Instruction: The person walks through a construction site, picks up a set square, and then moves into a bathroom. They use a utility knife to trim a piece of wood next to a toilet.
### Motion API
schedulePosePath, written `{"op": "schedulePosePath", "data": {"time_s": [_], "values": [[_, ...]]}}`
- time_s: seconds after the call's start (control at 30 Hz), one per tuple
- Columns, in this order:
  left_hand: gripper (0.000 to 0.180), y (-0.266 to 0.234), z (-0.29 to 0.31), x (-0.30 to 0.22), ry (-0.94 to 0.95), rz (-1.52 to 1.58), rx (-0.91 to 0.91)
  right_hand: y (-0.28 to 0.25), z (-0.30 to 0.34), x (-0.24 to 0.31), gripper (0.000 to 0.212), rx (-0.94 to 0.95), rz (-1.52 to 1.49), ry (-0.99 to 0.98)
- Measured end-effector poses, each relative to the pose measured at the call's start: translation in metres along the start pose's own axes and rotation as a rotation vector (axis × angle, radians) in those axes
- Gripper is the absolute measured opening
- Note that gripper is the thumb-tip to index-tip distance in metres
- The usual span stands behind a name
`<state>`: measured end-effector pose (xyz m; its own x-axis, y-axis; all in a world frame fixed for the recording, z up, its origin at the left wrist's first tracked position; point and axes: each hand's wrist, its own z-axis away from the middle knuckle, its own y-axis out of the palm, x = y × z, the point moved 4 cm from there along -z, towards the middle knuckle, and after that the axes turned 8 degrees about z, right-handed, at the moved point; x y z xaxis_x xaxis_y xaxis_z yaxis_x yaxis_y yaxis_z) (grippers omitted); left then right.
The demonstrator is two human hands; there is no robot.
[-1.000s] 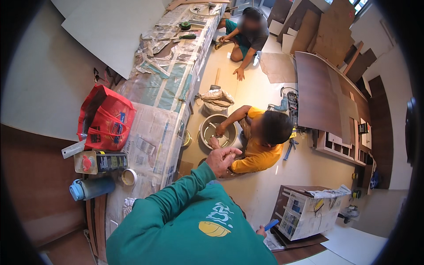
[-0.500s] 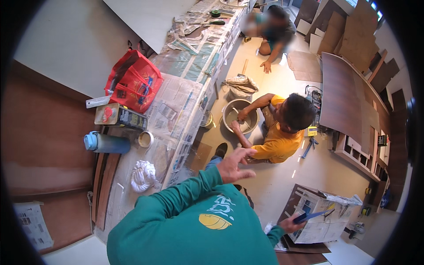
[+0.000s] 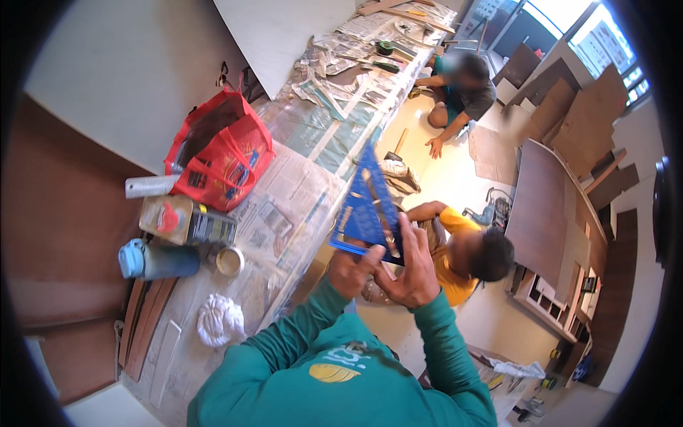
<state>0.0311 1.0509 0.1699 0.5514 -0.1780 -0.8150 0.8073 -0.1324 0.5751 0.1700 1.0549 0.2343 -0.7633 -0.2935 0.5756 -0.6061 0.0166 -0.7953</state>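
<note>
The flat triangular tool (image 3: 366, 222) is deep blue. The long-sleeved green fabric shirt (image 3: 299, 400) carries a yellow helmet print (image 3: 334, 372). The red, handled fabric bag (image 3: 219, 155) has a blue patch (image 3: 242, 171); the crumpled cloth bundle (image 3: 220, 320) is white.

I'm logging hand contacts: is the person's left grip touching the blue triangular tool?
Touching. The head view shows it plainly: the thumb of the left grip lies over the lower edge of the blue triangular tool.
</note>
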Motion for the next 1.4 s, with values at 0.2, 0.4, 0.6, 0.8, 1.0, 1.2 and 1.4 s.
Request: {"op": "schedulePosePath", "data": {"time_s": [0.2, 0.4, 0.6, 0.8, 1.0, 1.2, 1.4], "values": [[0.032, -0.135, -0.12, -0.016, -0.082, -0.089, -0.287, 0.057, -0.245, -0.168, 0.072, -0.069, 0.208, -0.022], [0.032, -0.212, -0.195, -0.008, -0.115, -0.073, -0.376, 0.146, -0.491, -0.273, 0.08, -0.099, 0.425, -0.013], [0.033, -0.188, -0.182, -0.019, -0.16, -0.051, -0.271, 0.177, -0.613, -0.363, 0.071, 0.046, 0.587, 0.178], [0.032, -0.194, -0.175, -0.018, -0.194, -0.092, -0.356, 0.202, -0.578, -0.267, 0.036, 0.029, 0.864, 0.166], [0.026, -0.234, -0.249, 0.008, -0.11, -0.164, -0.405, 0.167, -0.555, -0.271, 0.036, 0.081, 0.748, 0.224], [0.026, -0.262, -0.295, 0.0, -0.169, -0.148, -0.557, 0.053, -0.513, -0.211, 0.038, -0.056, 0.647, 0.028], [0.036, -0.267, -0.285, 0.008, -0.041, 0.001, -0.885, -0.116, -0.375, -0.073, 0.032, -0.091, 0.378, -0.027]]}}
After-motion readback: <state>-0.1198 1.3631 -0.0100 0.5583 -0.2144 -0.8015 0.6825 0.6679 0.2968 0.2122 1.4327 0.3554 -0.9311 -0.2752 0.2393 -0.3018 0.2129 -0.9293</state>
